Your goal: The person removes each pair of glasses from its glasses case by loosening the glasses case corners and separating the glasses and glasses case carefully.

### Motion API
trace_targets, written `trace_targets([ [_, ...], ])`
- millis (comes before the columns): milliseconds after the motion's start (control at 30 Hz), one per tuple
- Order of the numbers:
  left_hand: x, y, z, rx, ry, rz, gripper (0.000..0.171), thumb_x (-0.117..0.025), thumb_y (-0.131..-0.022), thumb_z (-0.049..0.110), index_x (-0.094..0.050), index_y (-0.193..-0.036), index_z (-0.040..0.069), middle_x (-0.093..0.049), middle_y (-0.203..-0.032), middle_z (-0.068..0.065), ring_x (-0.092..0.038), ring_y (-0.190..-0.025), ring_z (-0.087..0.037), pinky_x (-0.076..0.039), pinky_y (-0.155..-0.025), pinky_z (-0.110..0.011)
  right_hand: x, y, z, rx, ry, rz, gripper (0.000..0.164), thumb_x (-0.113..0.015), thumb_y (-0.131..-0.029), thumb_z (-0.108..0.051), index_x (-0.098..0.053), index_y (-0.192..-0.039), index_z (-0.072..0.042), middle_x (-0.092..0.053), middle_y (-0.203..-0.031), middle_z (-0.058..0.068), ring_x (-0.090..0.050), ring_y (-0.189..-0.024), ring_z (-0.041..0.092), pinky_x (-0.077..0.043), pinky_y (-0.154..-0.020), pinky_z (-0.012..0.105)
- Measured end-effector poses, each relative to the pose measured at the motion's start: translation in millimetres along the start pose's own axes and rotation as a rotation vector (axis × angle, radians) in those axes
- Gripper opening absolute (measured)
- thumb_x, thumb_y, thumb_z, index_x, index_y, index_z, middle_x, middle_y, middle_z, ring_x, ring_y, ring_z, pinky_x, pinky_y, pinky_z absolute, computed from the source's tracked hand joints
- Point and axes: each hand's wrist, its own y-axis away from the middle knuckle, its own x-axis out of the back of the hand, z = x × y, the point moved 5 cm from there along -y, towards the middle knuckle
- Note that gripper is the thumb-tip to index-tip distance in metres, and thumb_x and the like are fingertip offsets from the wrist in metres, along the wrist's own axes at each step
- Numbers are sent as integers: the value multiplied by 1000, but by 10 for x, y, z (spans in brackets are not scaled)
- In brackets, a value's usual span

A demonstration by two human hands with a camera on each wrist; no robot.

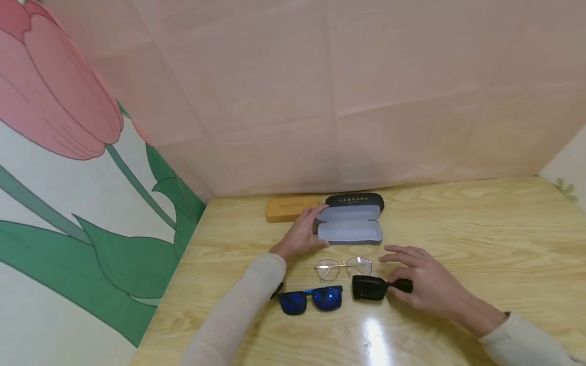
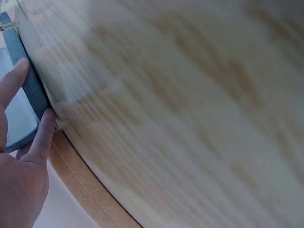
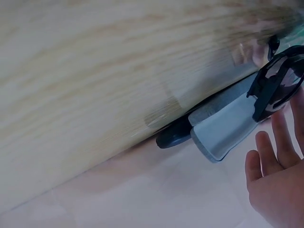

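Note:
My left hand (image 1: 302, 231) holds the left end of an open glasses case (image 1: 350, 231) with a pale grey lining, thumb at its front edge and fingers by the lid. In the left wrist view, fingertips touch the rim of the case (image 2: 35, 90). My right hand (image 1: 428, 279) pinches black sunglasses (image 1: 369, 288) by one side, its other fingers spread. In the right wrist view the sunglasses (image 3: 273, 85) overlap the open case. Thin-framed clear eyeglasses (image 1: 341, 268) lie in front of the case. Sunglasses with blue lenses (image 1: 311, 300) lie nearer, beside my left sleeve.
Behind the open case lies a closed black glasses case (image 1: 354, 199) with pale lettering. A yellow-tan case (image 1: 290, 208) sits to its left. The wood-grain table (image 1: 480, 229) meets a pink cloth (image 1: 366, 101) at the back. A flower-painted wall (image 1: 68, 203) rises on the left.

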Motion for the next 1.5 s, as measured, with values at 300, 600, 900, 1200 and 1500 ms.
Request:
trace_targets([
  [300, -9, 8, -19, -18, -2, 13, 103, -89, -73, 29, -28, -156, 28, -48, -123, -5, -55, -97, -19, -52, -80, -26, -29, 19, -29, 63, -20, -8, 22, -90, -61, -29, -70, -71, -31, -71, -118, 1, -58, -119, 30, 0, -120, 10],
  [600, -23, 18, 1, -2, 9, -4, 103, -89, -73, 28, -27, -156, 32, -48, -124, -4, -54, -97, -17, -53, -80, -25, -38, 49, -50, 81, -15, -16, 21, -88, -62, -32, -70, -74, -32, -71, -118, 0, -58, -119, 29, 1, -120, 11],
  [900, -9, 25, 13, -9, 26, -15, 103, -89, -72, 27, -28, -156, 31, -46, -124, -3, -55, -98, -17, -53, -81, -24, -7, 54, -61, 92, -10, 5, 20, -87, -65, -36, -72, -78, -36, -70, -122, -2, -57, -121, 28, 0, -123, 17],
  [1200, -28, 71, 21, 3, 42, -24, 102, -89, -73, 27, -29, -156, 28, -47, -127, -5, -55, -99, -16, -54, -84, -27, 92, -38, 94, 14, -34, 113, 14, -84, -75, -38, -72, -81, -35, -69, -121, -3, -57, -120, 25, -22, -118, 29],
  [1500, 4, 97, 13, 28, 50, -22, 100, -89, -73, 26, -31, -154, 28, -47, -130, -5, -56, -106, -18, -56, -89, -29, -20, -243, 399, -103, -37, 137, 12, -83, -76, -26, -71, -79, -27, -68, -125, 5, -55, -123, 30, -36, -102, 53],
])
